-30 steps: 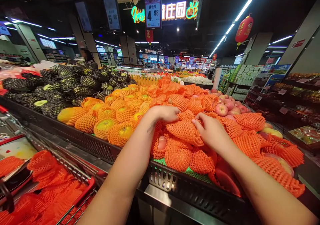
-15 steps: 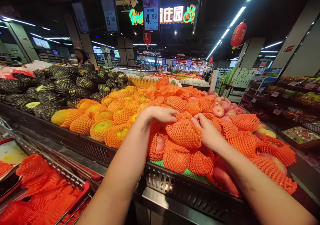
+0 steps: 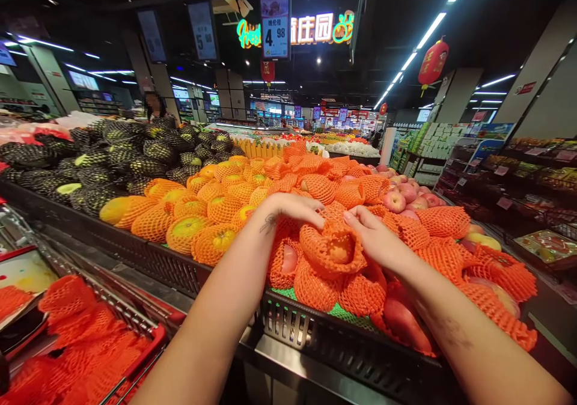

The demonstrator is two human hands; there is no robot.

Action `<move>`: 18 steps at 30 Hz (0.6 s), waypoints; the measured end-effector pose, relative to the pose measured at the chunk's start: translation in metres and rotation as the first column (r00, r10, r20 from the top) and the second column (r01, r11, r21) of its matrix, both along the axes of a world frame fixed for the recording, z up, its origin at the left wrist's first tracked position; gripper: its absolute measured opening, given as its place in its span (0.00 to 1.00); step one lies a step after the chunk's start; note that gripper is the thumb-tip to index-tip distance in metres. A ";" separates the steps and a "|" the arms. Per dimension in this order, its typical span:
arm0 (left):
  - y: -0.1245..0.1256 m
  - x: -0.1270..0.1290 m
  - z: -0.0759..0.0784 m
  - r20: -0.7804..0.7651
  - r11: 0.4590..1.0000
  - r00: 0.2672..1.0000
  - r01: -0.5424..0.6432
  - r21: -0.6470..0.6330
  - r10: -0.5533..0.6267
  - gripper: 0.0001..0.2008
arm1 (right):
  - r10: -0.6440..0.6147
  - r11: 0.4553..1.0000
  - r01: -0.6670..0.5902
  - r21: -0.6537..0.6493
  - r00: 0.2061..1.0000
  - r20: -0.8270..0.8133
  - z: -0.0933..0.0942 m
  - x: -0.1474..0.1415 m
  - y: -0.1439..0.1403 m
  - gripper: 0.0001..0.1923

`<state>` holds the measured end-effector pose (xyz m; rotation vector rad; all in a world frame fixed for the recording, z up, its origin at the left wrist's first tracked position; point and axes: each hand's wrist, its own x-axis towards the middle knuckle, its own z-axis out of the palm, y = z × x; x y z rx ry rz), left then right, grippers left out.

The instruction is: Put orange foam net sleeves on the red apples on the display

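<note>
Both my hands reach over the black crate rim (image 3: 342, 348) into a pile of apples in orange foam nets. My left hand (image 3: 295, 208) and my right hand (image 3: 376, 237) pinch the top edge of one orange foam net (image 3: 331, 250) from either side, pulling its mouth apart. The net's opening faces me and shows an orange inside. A netted pink apple (image 3: 289, 259) lies just below my left wrist.
Netted yellow-orange fruit (image 3: 198, 228) fills the bin to the left, dark green fruit in black nets (image 3: 112, 158) beyond it. Bare red apples (image 3: 408, 197) lie at the back right. A red cart with loose orange nets (image 3: 85, 339) stands lower left. Shelves line the right aisle.
The net was flat and closed under my fingers before. Now its mouth is pulled apart and turned toward me. Both hands stayed in about the same place.
</note>
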<state>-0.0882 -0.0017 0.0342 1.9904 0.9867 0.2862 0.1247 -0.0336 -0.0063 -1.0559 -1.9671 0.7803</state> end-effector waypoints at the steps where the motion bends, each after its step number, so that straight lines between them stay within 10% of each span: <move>1: 0.001 0.001 0.000 0.016 1.000 1.000 0.016 -0.007 -0.016 0.12 | -0.002 1.000 0.002 -0.009 1.000 -0.030 -0.001 0.000 0.001 0.18; 11: 0.001 0.002 -0.008 0.432 0.991 0.902 -0.057 0.124 -0.002 0.15 | 0.047 0.999 -0.052 0.005 0.841 -0.540 0.020 0.000 0.003 0.29; 18: 0.002 0.021 -0.017 0.659 0.985 0.752 -0.127 0.115 0.020 0.22 | 0.084 0.990 0.001 0.139 0.796 -0.600 0.021 0.000 0.000 0.27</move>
